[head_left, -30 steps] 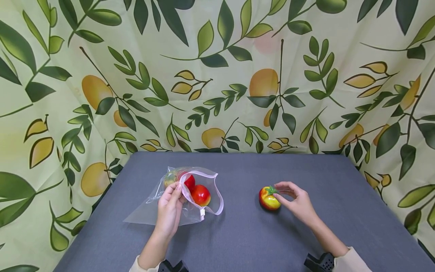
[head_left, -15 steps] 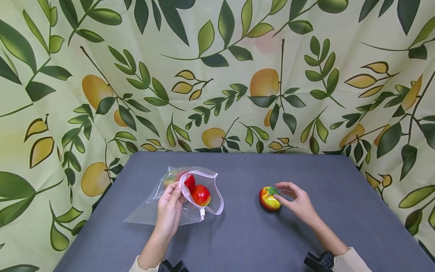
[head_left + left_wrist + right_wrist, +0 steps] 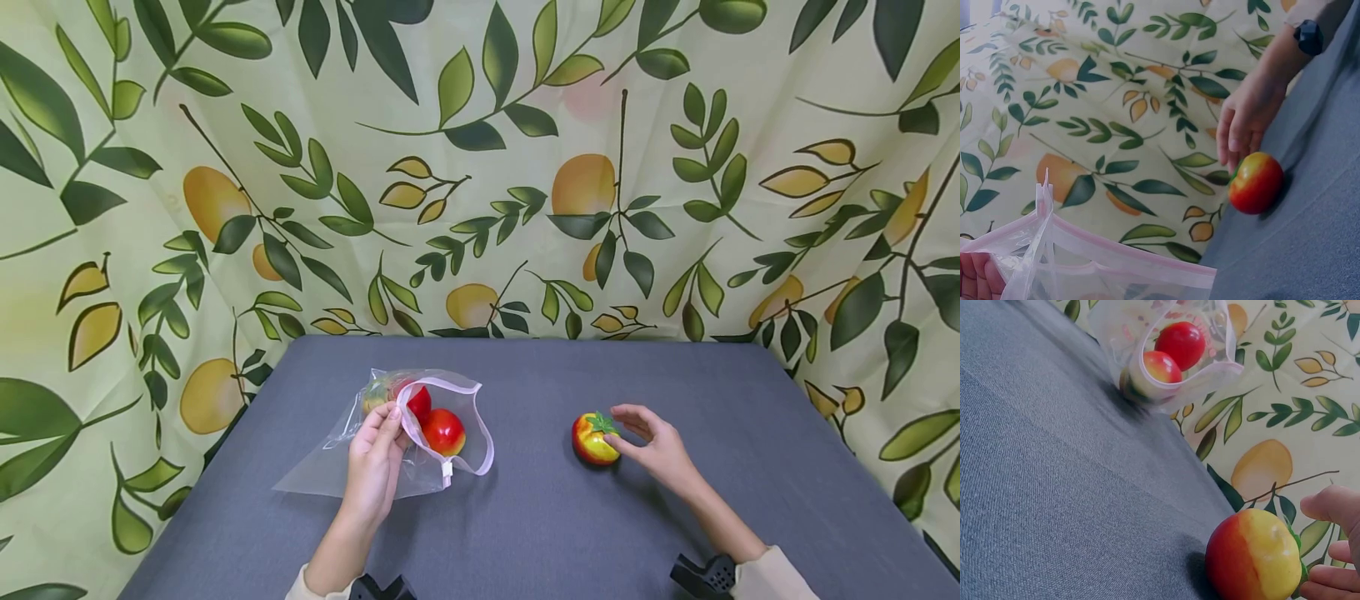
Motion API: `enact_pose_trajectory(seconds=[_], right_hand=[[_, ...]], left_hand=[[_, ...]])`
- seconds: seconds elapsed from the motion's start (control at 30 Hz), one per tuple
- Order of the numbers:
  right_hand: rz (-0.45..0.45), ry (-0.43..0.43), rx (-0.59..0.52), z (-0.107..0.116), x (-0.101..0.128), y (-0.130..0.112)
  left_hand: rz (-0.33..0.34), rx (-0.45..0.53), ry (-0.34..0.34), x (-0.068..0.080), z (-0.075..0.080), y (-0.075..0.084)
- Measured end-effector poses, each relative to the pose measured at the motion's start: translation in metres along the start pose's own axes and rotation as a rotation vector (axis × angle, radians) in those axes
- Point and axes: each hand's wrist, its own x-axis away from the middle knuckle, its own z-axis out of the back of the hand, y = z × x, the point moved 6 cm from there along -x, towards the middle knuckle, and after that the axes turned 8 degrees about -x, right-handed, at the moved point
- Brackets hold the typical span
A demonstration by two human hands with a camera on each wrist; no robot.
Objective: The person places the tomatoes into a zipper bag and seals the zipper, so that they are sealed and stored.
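Observation:
My left hand pinches the pink-edged mouth of a clear plastic zip bag, between thumb and fingers. The bag lies on its side at the left with its mouth facing right. Inside are a red round fruit, another red one and a yellowish-green thing behind the film. To the right, a red-and-yellow fruit with a green leafy top sits on the table. My right hand is beside it, thumb and fingers spread apart near the leafy top. In the right wrist view these fingers stand apart from the fruit.
A grey cloth-covered table carries everything. Behind it hangs a curtain printed with leaves and orange fruit, also running along both sides. A slider sits at the lower edge of the bag's mouth.
My right hand has shifted slightly to the right, away from the fruit's leafy top, which now shows more. The left hand and the bag stay where they were.

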Motion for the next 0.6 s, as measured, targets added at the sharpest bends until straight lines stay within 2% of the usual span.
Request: enact_pose_trajectory(seconds=[0.6], right_hand=[[-0.123,-0.059,0.007,-0.005,0.0,0.013]], left_hand=[[0.003,-0.012,0.002,0.0,0.001,-0.001]])
